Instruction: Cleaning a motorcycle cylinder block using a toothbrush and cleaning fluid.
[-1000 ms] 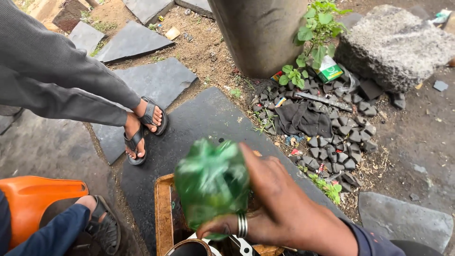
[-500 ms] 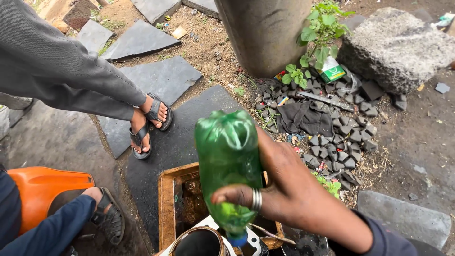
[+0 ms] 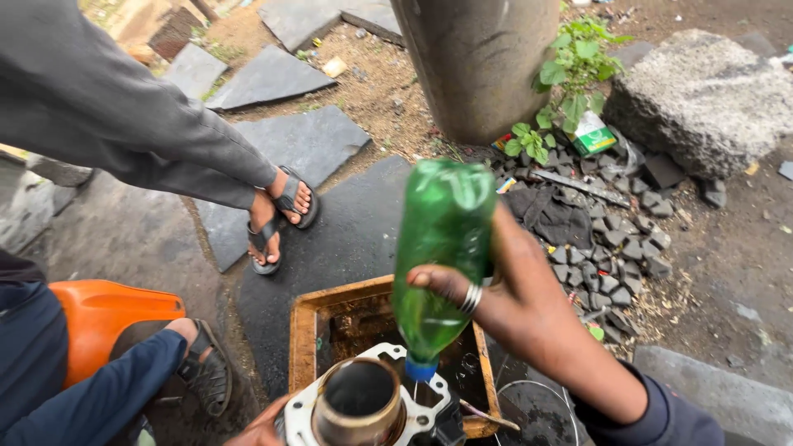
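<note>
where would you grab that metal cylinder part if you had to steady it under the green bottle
Probably by its flat flange on the near left, where the left hand already sits. The metal cylinder part stands bore-up, and the upturned green bottle in the right hand pours along its right side, so left stays clear.

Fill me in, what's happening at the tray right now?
The right hand holds a green bottle upside down, its blue cap end just above a metal cylinder part. Green liquid sits in the bottle's lower half. The left hand steadies the cylinder from below, only partly in view. Both sit over a rusty tray on dark slabs. Another person's sandalled feet rest on a slab to the left.
</note>
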